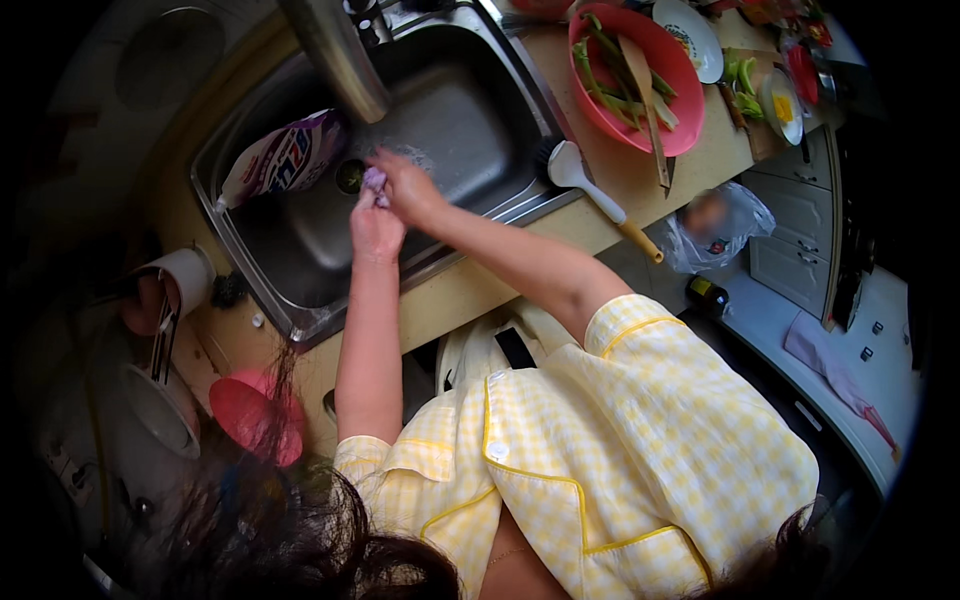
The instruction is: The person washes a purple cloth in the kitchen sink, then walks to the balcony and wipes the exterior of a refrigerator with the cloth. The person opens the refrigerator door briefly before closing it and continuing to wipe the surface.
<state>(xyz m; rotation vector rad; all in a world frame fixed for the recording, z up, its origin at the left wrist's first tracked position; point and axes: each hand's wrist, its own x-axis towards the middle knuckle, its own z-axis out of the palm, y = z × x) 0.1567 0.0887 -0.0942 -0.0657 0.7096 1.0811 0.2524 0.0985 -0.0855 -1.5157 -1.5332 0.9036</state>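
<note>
Both your hands are over the steel sink (475,135), close together near the drain (350,177). Your left hand (379,234) has its fingers closed around a small lilac wad (375,182), possibly cloth; too little of it shows to be sure. The wad sits at the fingertips, between the two hands. Your right hand (410,190) lies against it from the other side, fingers reaching past it over the basin; you cannot tell from this angle whether they also grip.

The faucet (340,62) slants down above your hands. Left of them, a purple-and-white pouch (290,158) leans in the basin, just beside the drain.

Right of the sink, a white scrub brush (592,190) with a wooden handle end lies across the sink's rim, its handle reaching over the worktop (560,268) edge. Beyond it, a pink bowl (684,75) holds green stalks (605,92), with a wooden spatula (645,88) laid across. A white plate (702,38) is beside the bowl.

Lower right: clear plastic bag (748,212), contents blurred, near a dark bottle (707,296). On your left, a pink basin (238,412) stands tilted.
</note>
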